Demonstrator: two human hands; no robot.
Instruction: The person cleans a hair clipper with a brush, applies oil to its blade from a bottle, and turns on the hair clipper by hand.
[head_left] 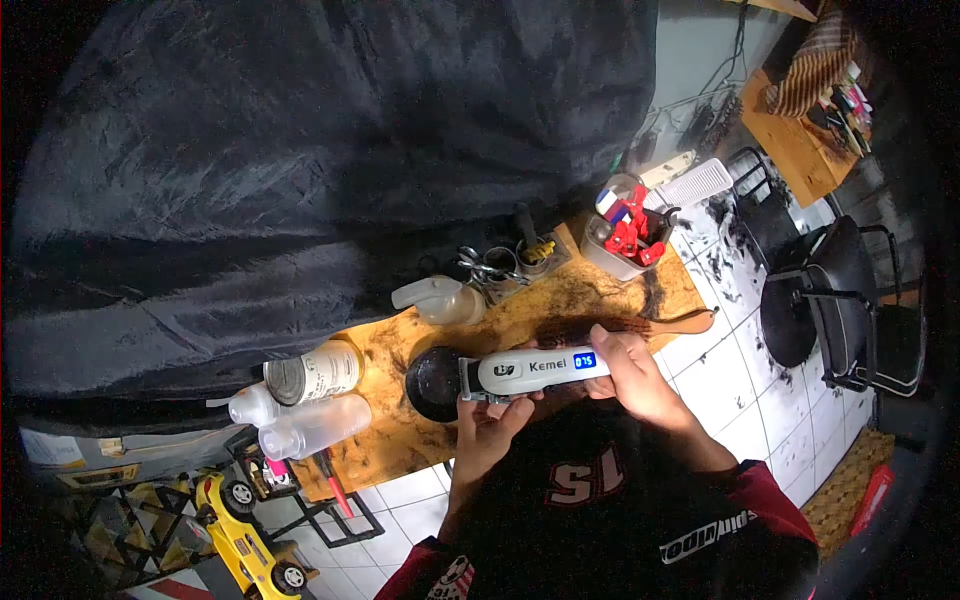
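Note:
A white hair clipper (540,370) marked "Kemei" lies sideways between my hands, its blue display lit and its metal blade pointing left. My right hand (637,378) is closed around the display end, with the thumb on the near edge of the casing. Under the blade end, my left hand (490,432) is closed with its fingertips against the clipper's lower side. Part of its grip is hidden beneath the casing. Just behind the blade sits a round black bowl-like object (430,385) on the wooden table (390,345).
Bottles (318,425) stand at the table's left, a spray bottle (440,298) and scissors (488,268) at the back. A container (615,262) of red clipper guards and a wooden-handled brush (690,322) are right. Black chairs (845,275) and a yellow toy car (243,545) flank the table.

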